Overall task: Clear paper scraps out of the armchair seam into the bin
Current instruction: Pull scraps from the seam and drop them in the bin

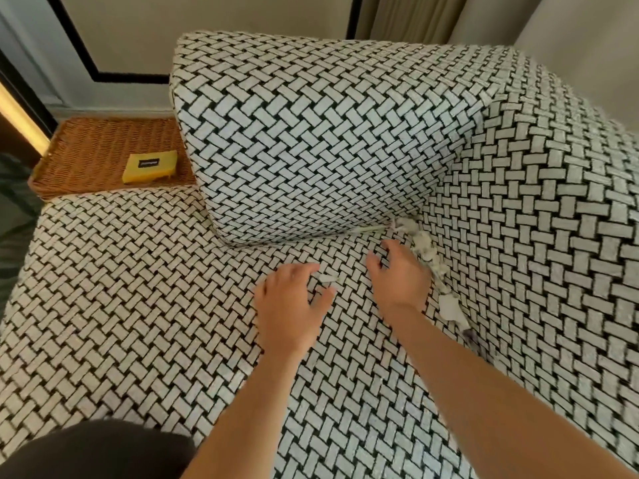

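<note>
Paper scraps lay in a crumpled white line along the seam at right of centre, where the armchair seat met the upright side panel. At the lower left edge of the frame a dark garment was visible. From the bottom edge two bare forearms extended upward over the seat. The left hand was positioned palm down at centre frame, fingers spread and relaxed, gripping nothing; a single small scrap lay on the seat just beside its thumb and fingertips. The right hand was also palm down with fingers spread, its outer edge against the line of scraps in the seam; no scrap was pinched or enclosed. Beyond the hands, a block-shaped cushion in the same woven black-and-white pattern stood on the seat, with a few more shreds at its lower right corner. At upper left, past the seat edge, a wicker basket held a yellow packet. A pale wall with a dark frame line filled the top of the frame.
</note>
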`<state>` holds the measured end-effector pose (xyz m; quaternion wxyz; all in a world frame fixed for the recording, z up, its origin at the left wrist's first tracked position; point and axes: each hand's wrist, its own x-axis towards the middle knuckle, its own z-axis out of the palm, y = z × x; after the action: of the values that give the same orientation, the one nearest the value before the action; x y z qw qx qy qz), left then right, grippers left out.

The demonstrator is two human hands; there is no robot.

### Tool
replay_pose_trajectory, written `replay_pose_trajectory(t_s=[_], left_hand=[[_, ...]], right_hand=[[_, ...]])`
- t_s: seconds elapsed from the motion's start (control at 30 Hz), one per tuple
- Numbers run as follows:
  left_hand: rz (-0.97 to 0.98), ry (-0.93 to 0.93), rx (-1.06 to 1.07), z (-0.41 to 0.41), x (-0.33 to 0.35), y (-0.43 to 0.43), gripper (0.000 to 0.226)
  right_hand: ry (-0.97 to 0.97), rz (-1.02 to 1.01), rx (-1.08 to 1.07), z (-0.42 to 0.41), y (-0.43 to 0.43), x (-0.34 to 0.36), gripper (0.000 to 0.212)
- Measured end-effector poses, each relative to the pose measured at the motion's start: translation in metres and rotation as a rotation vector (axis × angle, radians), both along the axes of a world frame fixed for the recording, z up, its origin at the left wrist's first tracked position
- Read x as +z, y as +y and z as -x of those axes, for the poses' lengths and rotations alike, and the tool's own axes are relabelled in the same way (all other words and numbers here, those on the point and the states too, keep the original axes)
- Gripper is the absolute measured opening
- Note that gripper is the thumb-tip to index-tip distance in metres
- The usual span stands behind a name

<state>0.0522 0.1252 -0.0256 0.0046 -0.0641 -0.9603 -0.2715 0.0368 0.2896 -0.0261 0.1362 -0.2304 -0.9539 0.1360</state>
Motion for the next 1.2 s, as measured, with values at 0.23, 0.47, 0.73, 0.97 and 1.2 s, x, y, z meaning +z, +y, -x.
replay_pose_trajectory(t_s=[0.23, 0.47, 0.73, 0.97, 1.2], left_hand=[[0.046, 0.131, -0.040, 0.007, -0.018, 0.003, 0.036], [0.020, 0.179, -0.041, 0.009, -0.020, 0.004, 0.018], [0.021, 0.190, -0.012, 0.010, -0.022, 0.005, 0.018], [-0.003, 0.215, -0.001, 0.009, -0.024, 0.005, 0.018], [-0.009, 0.240, 0.016, 0.008, -0.025, 0.006, 0.013]], right_hand=[[-0.128, -0.007, -0.037, 0.037, -0.001, 0.009, 0.044], [-0.289, 0.093, -0.138, 0.062, 0.003, 0.016, 0.046], [-0.363, 0.116, -0.213, 0.084, 0.003, 0.012, 0.045], [-0.345, 0.065, -0.181, 0.085, 0.001, 0.009, 0.026], [-0.125, 0.013, -0.083, 0.064, -0.009, -0.004, 0.025]])
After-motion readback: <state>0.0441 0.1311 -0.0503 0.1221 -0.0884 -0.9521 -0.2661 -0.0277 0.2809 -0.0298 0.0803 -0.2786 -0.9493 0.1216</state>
